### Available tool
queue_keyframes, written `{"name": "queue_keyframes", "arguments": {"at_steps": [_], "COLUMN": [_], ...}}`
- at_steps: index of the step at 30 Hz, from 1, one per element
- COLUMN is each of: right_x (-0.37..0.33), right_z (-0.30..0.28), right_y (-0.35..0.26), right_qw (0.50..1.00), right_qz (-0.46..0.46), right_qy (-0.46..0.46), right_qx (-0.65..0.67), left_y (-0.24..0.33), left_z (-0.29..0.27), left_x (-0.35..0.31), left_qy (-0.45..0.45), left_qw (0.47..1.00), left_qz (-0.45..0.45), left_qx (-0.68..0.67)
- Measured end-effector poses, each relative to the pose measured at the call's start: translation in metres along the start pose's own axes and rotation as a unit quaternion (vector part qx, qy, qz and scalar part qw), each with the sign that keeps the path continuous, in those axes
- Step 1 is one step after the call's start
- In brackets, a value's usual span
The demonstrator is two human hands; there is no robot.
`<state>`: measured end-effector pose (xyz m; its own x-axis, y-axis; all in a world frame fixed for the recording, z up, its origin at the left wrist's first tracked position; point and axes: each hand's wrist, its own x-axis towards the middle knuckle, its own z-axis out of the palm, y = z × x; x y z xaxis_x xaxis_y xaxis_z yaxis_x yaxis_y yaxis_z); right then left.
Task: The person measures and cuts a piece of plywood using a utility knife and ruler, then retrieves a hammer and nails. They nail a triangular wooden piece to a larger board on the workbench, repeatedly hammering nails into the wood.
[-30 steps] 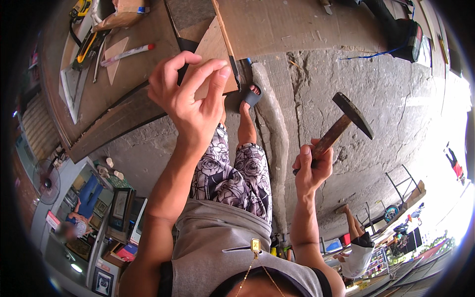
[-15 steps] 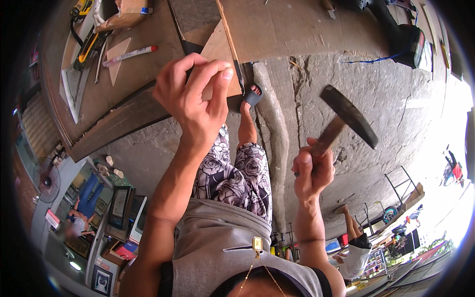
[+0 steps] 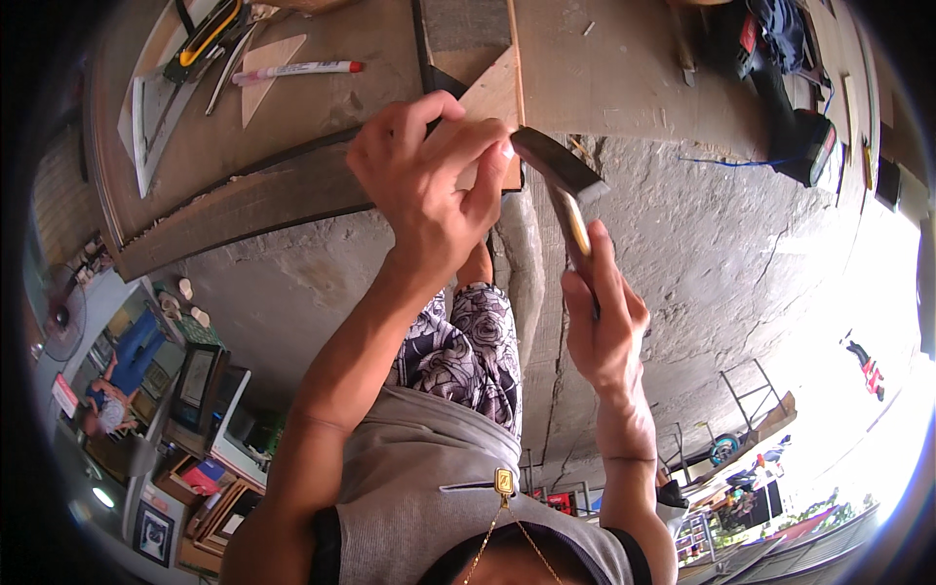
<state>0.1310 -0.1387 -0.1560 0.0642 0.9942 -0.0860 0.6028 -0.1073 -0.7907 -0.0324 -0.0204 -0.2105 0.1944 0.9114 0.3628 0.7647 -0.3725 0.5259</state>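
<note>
My left hand [image 3: 429, 185] is closed in a pinch at the corner of a board [image 3: 495, 86] with a light wooden triangle and a thin edge strip. Whatever lies between thumb and forefinger is too small to make out. My right hand [image 3: 609, 336] grips the wooden handle of a hammer [image 3: 561, 162]. Its dark head is close beside my left fingertips, one end almost at them; whether it touches is unclear.
On the brown worktable [image 3: 390, 44] lie a red-capped marker [image 3: 310, 69], a yellow-and-black cutter [image 3: 209, 37] and a white angled piece [image 3: 148, 146]. A dark power tool [image 3: 801, 136] with a blue cord sits at the right. Below is rough concrete floor [image 3: 682, 263].
The hammer has swung left and up, from well right of my left hand to right beside its fingertips. My left hand and the board appear farther right in view.
</note>
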Motion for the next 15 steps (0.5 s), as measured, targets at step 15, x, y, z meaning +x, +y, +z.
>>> {"name": "queue_keyframes", "arguments": {"at_steps": [15], "right_x": [-0.004], "right_z": [-0.002], "right_y": [-0.007], "right_qw": [0.993], "right_qz": [0.102], "right_qy": [-0.033], "right_qx": [-0.039], "left_y": [-0.001], "left_z": [0.001], "left_x": [-0.003], "left_qy": [0.006], "left_qw": [1.0], "left_qz": [-0.019], "left_qx": [-0.015]}}
